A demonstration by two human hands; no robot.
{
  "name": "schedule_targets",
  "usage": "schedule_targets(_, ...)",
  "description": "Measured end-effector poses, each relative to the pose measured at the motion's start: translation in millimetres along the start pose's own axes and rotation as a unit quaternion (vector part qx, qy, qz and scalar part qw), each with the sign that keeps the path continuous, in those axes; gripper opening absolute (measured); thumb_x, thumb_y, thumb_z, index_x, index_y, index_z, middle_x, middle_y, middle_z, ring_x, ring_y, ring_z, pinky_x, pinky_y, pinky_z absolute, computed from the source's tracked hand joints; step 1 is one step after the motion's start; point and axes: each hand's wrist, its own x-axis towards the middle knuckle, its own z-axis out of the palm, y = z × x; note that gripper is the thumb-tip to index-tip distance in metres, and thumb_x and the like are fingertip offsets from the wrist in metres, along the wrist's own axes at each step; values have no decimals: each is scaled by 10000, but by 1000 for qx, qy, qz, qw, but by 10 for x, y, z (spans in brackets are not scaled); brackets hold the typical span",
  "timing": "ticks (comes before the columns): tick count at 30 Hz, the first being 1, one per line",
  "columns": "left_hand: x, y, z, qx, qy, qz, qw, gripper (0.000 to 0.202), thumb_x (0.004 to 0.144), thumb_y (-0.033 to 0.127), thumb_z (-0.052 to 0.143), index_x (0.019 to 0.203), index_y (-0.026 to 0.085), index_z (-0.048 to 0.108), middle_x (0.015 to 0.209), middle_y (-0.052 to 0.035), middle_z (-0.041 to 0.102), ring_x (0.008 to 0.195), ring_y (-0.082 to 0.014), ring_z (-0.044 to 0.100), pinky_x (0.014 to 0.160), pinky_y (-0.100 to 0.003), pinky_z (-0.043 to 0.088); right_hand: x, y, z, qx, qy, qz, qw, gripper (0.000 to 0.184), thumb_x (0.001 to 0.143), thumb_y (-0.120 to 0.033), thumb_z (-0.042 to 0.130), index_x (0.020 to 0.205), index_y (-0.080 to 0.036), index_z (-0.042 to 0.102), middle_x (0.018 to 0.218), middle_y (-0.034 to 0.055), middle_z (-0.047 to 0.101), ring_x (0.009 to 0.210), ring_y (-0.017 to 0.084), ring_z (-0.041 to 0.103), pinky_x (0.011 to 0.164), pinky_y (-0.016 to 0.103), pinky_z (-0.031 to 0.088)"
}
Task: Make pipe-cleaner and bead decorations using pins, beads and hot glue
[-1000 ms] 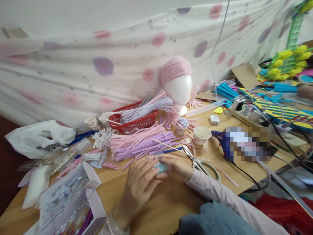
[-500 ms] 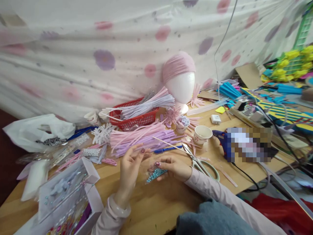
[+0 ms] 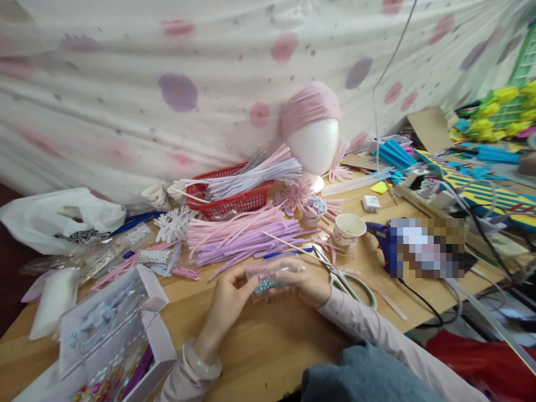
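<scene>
A small clear plastic bag of blue-green beads is held up over the wooden table in front of me. My left hand pinches the bag's left side between thumb and fingers. On the bag's right side, my right hand has its fingers closed round the plastic, their tips partly hidden. Just beyond the hands lie a blue pen, a thin wooden stick and scissors. Behind these spread bundles of pink and purple pipe cleaners.
A red basket of pipe cleaners stands at the back beside a white foam head. Paper cups, including one cup, sit near a blue glue gun with its cord. White boxes of beads are at the left.
My left hand has moved right onto the bag and taken hold of its side. The bag now stretches between both hands; before, only the right hand held it.
</scene>
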Motion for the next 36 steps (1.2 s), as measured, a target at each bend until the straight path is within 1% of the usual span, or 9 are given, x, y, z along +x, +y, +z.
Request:
schedule_targets(4, 4, -49, -59, -59, 14, -32, 998, 203, 689, 255, 721, 870, 181, 774, 930, -80, 764, 933, -256, 686, 858, -349, 526, -34, -50, 20, 29, 7, 2, 1000, 269, 657, -247, 802, 900, -166, 722, 903, 63, 741, 837, 209, 696, 716, 333, 562)
schedule_targets(11, 19, -52, -71, -207, 44, -105, 972, 167, 574, 210, 777, 728, 158, 744, 883, -75, 763, 895, -221, 693, 840, -299, 520, -57, -115, 36, 56, 8, -2, 998, 133, 648, -236, 780, 754, -177, 726, 915, 58, 743, 960, 248, 674, 866, 413, 528)
schedule_targets(15, 36, -82, -91, -261, 44, -136, 955, 225, 586, 198, 754, 803, 141, 732, 1015, -103, 743, 967, -238, 683, 797, -288, 540, -60, -136, 46, 57, 7, -8, 998, 82, 624, -205, 771, 682, -170, 725, 1003, 74, 738, 988, 245, 669, 901, 380, 502)
schedule_targets(18, 43, -78, -102, -294, 22, -134, 946, 266, 645, 300, 741, 857, 142, 715, 1039, -116, 730, 985, -268, 680, 790, -335, 561, -55, -137, 53, 43, 5, -35, 998, 52, 624, -197, 760, 653, -170, 727, 1062, 91, 728, 999, 255, 664, 904, 380, 491)
schedule_targets(22, 25, -46, -72, -238, 16, -123, 963, 371, 687, 411, 766, 945, 156, 687, 1013, -108, 731, 923, -251, 698, 748, -333, 573, -57, -129, 58, 11, -4, -44, 999, 44, 637, -183, 734, 678, -174, 748, 1109, 89, 713, 1047, 261, 641, 929, 378, 473)
schedule_targets(27, 17, -93, -64, -163, 30, -86, 983, 389, 618, 326, 837, 926, 145, 681, 928, -89, 748, 820, -206, 707, 685, -265, 556, -70, -133, 51, 5, -24, -40, 999, 136, 632, -162, 676, 742, -186, 752, 1116, 76, 714, 1074, 264, 621, 946, 393, 467)
schedule_targets(31, 38, -139, -106, -159, 55, -66, 984, 397, 630, 300, 829, 958, 134, 678, 914, -90, 752, 825, -195, 705, 711, -264, 549, -68, -134, 14, 14, -27, -52, 998, 198, 722, -284, 644, 869, -188, 735, 1116, 102, 710, 1082, 271, 624, 934, 442, 480)
schedule_targets(33, 42, -139, -122, -157, 64, -59, 984, 415, 615, 271, 836, 969, 128, 673, 956, -96, 748, 856, -196, 704, 740, -269, 551, -63, -122, -4, -30, -18, -66, 997, 213, 770, -338, 670, 920, -197, 724, 1116, 98, 708, 1088, 258, 623, 970, 448, 460)
schedule_targets(36, 39, -124, -133, -166, 48, -63, 983, 481, 575, 196, 850, 1011, 135, 658, 1046, -100, 733, 925, -200, 700, 801, -271, 545, -46, -80, -26, -121, -14, -117, 986, 243, 731, -285, 767, 955, -206, 714, 1138, 84, 698, 1103, 241, 617, 1010, 422, 440)
